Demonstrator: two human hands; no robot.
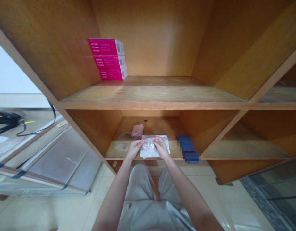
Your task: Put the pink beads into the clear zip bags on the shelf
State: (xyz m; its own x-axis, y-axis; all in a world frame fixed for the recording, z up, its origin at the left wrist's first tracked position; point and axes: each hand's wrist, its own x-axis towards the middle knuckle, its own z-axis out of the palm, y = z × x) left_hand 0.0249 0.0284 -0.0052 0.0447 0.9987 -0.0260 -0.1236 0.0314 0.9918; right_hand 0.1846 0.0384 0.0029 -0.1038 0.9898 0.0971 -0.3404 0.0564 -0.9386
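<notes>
My left hand [135, 146] and my right hand [161, 146] both pinch a small clear plastic bag [148, 146] with pinkish contents, held just above the lower shelf [119, 150] of a wooden cabinet. Under the bag lies a stack of flat clear bags or white sheets [154, 153]. A second small pink-filled bag [137, 130] lies farther back on the same shelf, left of my hands. A dark blue flat object [188, 149], blurred out, rests on the shelf to the right of my right hand.
Three stacked magenta boxes [108, 59] stand at the back left of the upper shelf [152, 94]. Large glass or plastic panels [51, 163] lean on the floor to the left. Black cables [8, 120] lie on a surface at far left. More open compartments extend right.
</notes>
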